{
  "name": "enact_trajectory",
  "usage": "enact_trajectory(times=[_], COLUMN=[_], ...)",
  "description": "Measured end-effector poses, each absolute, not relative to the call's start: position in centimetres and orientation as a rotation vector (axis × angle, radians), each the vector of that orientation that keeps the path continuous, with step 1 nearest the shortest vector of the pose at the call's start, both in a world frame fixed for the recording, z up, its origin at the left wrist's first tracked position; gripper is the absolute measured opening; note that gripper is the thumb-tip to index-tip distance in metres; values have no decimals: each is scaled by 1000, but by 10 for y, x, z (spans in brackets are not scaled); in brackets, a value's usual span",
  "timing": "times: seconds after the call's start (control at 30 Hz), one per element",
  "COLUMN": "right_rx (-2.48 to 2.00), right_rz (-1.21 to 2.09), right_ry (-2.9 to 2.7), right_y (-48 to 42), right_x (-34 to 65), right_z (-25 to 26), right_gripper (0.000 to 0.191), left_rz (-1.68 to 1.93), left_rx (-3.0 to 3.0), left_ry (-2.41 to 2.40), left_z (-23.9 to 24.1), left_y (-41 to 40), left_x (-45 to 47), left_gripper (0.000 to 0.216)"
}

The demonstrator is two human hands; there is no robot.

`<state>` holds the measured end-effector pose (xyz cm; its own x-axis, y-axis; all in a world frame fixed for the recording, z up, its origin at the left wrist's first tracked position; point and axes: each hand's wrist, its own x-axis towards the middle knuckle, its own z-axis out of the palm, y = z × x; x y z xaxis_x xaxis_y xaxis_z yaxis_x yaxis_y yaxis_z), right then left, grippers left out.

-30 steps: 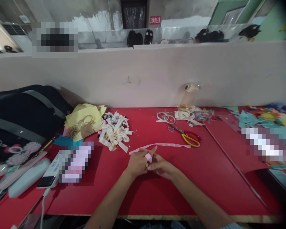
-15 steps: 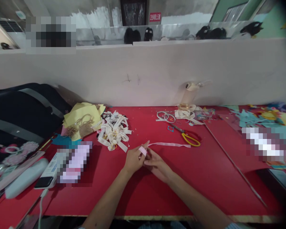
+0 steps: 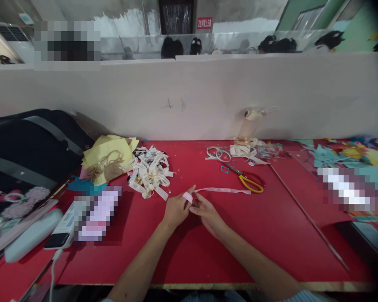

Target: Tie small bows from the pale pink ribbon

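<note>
A pink ribbon is looped over the fingers of my left hand, and its loose tail stretches right across the red table. My left hand is closed around the looped part. Close against it, my right hand has its fingers bent at the ribbon by the left fingertips; whether they pinch it is hard to make out. Scissors with yellow handles lie just beyond the ribbon's tail. To the left of the hands sits a heap of white ribbon pieces.
Yellow sheets with twine and a dark bag occupy the left. A clear bottle stands by the white partition. A thin rod lies on the right, near coloured scraps. A white power bank has a cable.
My right hand's fingers have shifted slightly against the left hand. The ribbon stays looped on my left fingers, its tail lying in nearly the same place.
</note>
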<state>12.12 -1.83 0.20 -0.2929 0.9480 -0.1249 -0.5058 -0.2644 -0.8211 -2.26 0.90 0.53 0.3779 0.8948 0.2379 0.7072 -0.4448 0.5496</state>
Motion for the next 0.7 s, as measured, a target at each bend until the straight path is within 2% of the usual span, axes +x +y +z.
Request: enact_trajectory(times=[0.17, 0.37, 0.57, 0.7], right_rx=[-652, -605, -842, -1033], right_rz=[1968, 1957, 1711, 1375], right_ry=[-714, -794, -1053, -1310], right_y=[-18, -17, -17, -16], right_x=[125, 128, 124, 128], right_z=[4, 11, -3, -2], right_gripper=[52, 57, 56, 45], left_rz=[699, 655, 489, 512], left_rx=[2405, 2397, 2385, 2343], left_ry=[1414, 1599, 1749, 1750], left_z=[6, 7, 8, 5], left_y=[7, 8, 11, 12], left_x=[-24, -26, -25, -25], left_gripper=[55, 53, 47, 47])
